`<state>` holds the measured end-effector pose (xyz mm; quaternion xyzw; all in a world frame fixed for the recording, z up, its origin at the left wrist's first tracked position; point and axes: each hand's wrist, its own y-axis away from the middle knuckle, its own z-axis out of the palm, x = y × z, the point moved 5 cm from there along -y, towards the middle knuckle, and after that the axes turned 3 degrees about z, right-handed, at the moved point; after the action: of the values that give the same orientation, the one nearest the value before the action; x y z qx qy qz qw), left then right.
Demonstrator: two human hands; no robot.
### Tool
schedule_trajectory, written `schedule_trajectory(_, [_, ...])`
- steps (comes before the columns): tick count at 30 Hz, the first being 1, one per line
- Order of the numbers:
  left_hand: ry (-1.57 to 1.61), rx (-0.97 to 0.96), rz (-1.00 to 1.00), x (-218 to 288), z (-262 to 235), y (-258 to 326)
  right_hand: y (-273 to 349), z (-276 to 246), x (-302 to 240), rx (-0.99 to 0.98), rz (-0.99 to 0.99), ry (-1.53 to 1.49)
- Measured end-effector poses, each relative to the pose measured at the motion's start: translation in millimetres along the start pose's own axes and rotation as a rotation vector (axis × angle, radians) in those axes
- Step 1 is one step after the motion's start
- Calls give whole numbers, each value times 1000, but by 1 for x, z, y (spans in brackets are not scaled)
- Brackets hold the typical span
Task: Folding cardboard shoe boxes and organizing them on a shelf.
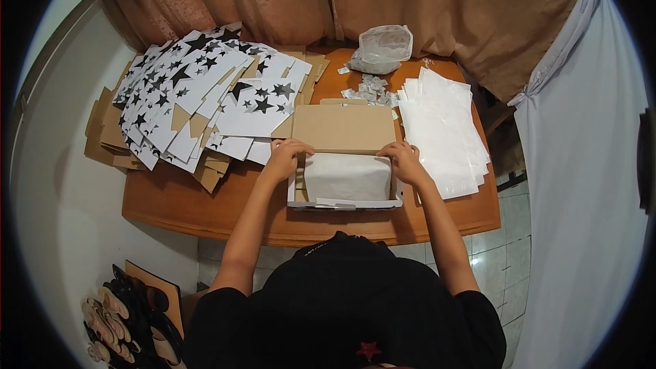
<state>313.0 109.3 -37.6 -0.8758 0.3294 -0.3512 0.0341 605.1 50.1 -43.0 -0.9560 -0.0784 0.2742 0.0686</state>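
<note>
A cardboard box (345,126) stands in front of me with its brown lid raised at the back. Inside lies a flat white paper-wrapped bundle (348,178) that fills most of the tray. My left hand (288,157) grips the box at its back left corner, fingers curled over the edge near the lid's fold. At the back right corner my right hand (404,160) holds the box in the same way, its fingertips by the fold. What lies under the white paper is hidden.
Flat star-printed box blanks (198,96) are heaped at the left of the wooden table (225,213). White sheets (441,130) are stacked at the right. Behind the box are small packets (372,89) and a clear plastic bag (385,48). Sandals (113,321) lie lower left.
</note>
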Motion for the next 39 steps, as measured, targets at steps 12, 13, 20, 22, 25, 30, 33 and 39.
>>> schedule_trajectory(12, [-227,-121,82,39,35,2,-10,3,-5,107,-51,-81])
schedule_trajectory(13, [-252,-124,30,36,36,3,-14,6,17,277,123,-102])
schedule_trajectory(20, [217,405,-472,-21,32,46,-27,53,70,400,693,-1274])
schedule_trajectory(22, [405,391,-515,-35,45,55,-24,48,64,425,690,-1334])
schedule_trajectory(25, [575,326,-546,-38,53,61,-18,45,55,584,706,-1367])
schedule_trajectory(30, [1232,361,-463,-19,49,49,15,32,57,647,440,-1415])
schedule_trajectory(33, [1181,489,-483,-26,38,55,44,19,35,690,368,-1291])
schedule_trajectory(39, [167,845,-46,24,13,109,99,-9,-13,696,141,-968])
